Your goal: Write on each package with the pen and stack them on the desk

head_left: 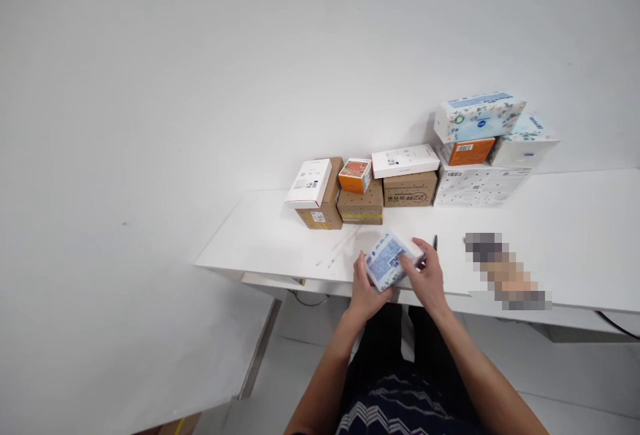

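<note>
A white and blue tissue pack (388, 263) is held tilted over the front edge of the white desk (280, 241). My left hand (367, 291) is wrapped round its left and lower side. My right hand (425, 275) grips its right end, with fingers lying on the printed top face. The underside of the pack is hidden. Just beyond my right hand lies a thin black object (435, 243), perhaps a pen.
Along the wall, cardboard boxes (410, 189) carry white flat boxes (310, 183) and an orange box (355, 176). Farther right, a large floral tissue pack (480, 117) rests on another orange box (470, 151), above a white dotted box (483, 186). A pixelated patch covers part of the desk's right side.
</note>
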`<control>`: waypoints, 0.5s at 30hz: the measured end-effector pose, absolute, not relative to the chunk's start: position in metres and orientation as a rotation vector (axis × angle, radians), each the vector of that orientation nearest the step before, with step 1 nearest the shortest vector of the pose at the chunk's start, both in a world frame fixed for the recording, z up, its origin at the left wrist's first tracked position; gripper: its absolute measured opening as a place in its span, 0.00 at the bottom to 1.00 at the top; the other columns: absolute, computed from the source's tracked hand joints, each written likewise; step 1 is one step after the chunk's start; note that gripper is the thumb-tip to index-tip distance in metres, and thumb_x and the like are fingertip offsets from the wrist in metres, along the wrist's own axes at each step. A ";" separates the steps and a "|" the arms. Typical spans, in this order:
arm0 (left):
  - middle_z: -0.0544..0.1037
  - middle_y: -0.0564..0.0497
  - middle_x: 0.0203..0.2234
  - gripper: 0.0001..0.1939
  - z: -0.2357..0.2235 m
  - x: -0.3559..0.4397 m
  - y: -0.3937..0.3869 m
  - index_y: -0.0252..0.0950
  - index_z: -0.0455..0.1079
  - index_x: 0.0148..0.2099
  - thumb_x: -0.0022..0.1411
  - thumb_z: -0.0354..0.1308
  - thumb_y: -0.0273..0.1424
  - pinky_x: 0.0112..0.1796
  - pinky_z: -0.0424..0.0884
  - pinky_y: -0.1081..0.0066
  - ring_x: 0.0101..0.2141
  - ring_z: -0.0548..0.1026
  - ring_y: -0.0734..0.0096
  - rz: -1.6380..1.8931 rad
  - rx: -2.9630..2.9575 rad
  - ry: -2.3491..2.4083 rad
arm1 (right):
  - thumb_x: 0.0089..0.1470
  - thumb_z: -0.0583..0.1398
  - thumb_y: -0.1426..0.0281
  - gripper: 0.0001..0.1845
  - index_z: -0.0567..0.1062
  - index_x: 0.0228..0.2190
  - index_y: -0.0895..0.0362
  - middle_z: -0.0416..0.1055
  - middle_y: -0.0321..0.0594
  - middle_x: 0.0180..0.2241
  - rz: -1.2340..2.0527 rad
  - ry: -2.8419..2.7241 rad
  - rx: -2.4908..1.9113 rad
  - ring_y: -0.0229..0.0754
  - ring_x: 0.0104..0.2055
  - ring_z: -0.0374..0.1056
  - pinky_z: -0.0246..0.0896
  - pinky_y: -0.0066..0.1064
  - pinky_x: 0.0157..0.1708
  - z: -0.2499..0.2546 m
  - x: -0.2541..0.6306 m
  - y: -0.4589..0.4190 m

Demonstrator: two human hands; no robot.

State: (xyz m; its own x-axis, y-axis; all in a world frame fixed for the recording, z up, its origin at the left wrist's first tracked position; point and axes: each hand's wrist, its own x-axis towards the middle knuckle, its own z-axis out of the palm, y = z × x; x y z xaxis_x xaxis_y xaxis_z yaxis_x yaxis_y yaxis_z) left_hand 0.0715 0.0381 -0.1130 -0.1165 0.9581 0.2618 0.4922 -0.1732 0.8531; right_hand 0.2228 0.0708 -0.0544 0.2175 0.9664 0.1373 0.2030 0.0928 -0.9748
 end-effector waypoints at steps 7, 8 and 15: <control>0.49 0.35 0.62 0.57 -0.096 0.068 0.031 0.38 0.31 0.66 0.45 0.67 0.34 0.59 0.49 0.47 0.63 0.49 0.47 1.381 1.681 1.427 | 0.42 0.66 0.60 0.21 0.70 0.39 0.52 0.73 0.33 0.34 1.513 -0.419 -1.080 0.38 0.33 0.68 0.67 0.29 0.31 -0.057 0.235 0.074; 0.47 0.34 0.63 0.57 -0.093 0.068 0.030 0.39 0.31 0.66 0.45 0.67 0.34 0.59 0.49 0.46 0.63 0.47 0.46 1.377 1.692 1.418 | 0.42 0.66 0.60 0.19 0.71 0.37 0.53 0.73 0.33 0.32 1.568 -0.358 -1.052 0.38 0.31 0.68 0.67 0.29 0.30 -0.058 0.234 0.074; 0.54 0.35 0.60 0.52 -0.071 0.067 0.032 0.37 0.37 0.66 0.47 0.65 0.35 0.58 0.55 0.50 0.61 0.54 0.48 1.495 1.813 1.437 | 0.49 0.60 0.54 0.20 0.70 0.38 0.54 0.75 0.40 0.29 1.881 -0.258 -1.021 0.43 0.28 0.72 0.69 0.35 0.30 -0.058 0.230 0.067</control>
State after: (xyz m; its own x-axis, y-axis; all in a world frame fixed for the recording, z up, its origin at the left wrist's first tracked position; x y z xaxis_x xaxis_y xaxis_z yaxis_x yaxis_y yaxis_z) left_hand 0.0671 0.0315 -0.0710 -0.0913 0.8664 0.4909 0.4562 -0.4018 0.7940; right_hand 0.2300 0.0669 -0.0579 -0.2040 0.8155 -0.5416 -0.6397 -0.5299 -0.5567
